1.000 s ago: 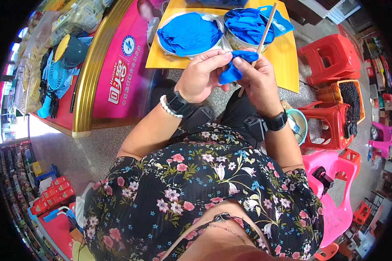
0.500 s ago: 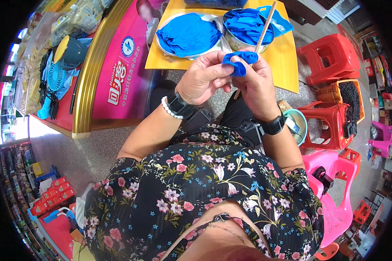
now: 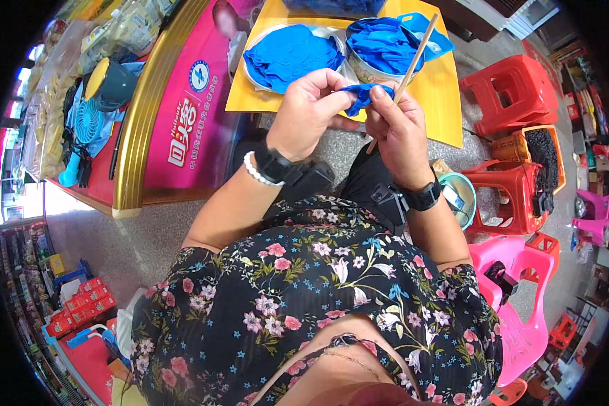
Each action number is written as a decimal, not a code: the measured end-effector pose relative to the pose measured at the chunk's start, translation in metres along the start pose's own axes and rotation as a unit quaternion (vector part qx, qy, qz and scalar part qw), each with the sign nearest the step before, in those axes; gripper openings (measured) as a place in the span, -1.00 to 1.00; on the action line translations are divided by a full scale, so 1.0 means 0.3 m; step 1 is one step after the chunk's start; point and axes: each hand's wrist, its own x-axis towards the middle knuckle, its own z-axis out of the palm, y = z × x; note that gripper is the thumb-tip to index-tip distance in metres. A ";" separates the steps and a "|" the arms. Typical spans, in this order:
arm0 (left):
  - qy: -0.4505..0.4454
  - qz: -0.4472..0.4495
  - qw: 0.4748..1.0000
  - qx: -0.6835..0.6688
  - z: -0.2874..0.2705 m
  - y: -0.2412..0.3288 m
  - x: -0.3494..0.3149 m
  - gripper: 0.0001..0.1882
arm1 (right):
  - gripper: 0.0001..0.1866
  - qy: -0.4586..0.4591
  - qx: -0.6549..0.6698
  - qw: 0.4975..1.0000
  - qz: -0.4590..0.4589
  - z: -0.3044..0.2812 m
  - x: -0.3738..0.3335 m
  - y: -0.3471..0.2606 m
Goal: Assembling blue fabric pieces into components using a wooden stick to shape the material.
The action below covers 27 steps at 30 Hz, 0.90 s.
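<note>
A small piece of blue cloth [image 3: 363, 99] is pinched between my two hands, bunched and drawn out sideways. My left hand [image 3: 309, 115] grips its left end with thumb and fingertips. My right hand [image 3: 400, 139] pinches the other end, thumb on top. A thin wooden stick [image 3: 421, 53] runs slantwise through my right hand, its lower end showing below the fingers. Just beyond the hands, a pile of flat blue cloth pieces [image 3: 292, 55] lies on a white plate, and more folded blue cloth [image 3: 384, 42] fills a round bowl [image 3: 367, 69].
Both containers stand on a yellow table [image 3: 446, 101], with a blue plastic tray [image 3: 438, 44] behind the bowl. A pink counter with a gold edge [image 3: 139, 135] rises at left. Red stools [image 3: 514, 95], a light green basin [image 3: 459, 196] and a pink chair [image 3: 531, 318] stand at right.
The blue cloth has gone from a curled loop to a flatter, stretched bunch. My left hand has shifted slightly left and turned; the stick's top has moved a little to the right.
</note>
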 end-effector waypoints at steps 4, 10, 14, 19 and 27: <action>0.023 0.040 0.995 0.087 -0.017 -0.009 0.015 -0.97 | -0.90 -0.013 -0.015 1.000 -0.016 -0.005 -0.003 0.007; 0.073 0.096 0.985 0.123 0.001 -0.034 0.023 -0.96 | -0.88 -0.005 -0.128 0.988 -0.090 0.014 0.010 0.011; 0.017 0.021 0.998 0.048 -0.019 -0.039 0.021 -0.95 | -0.85 -0.011 -0.162 0.981 -0.109 0.019 0.011 0.003; -0.038 0.002 0.998 -0.043 -0.009 -0.032 0.008 -0.95 | -0.83 0.022 -0.126 0.986 -0.110 0.030 0.011 -0.021; -0.059 0.069 0.995 0.053 0.019 -0.028 0.006 -0.89 | -0.87 0.035 -0.056 0.997 -0.039 0.012 0.012 -0.018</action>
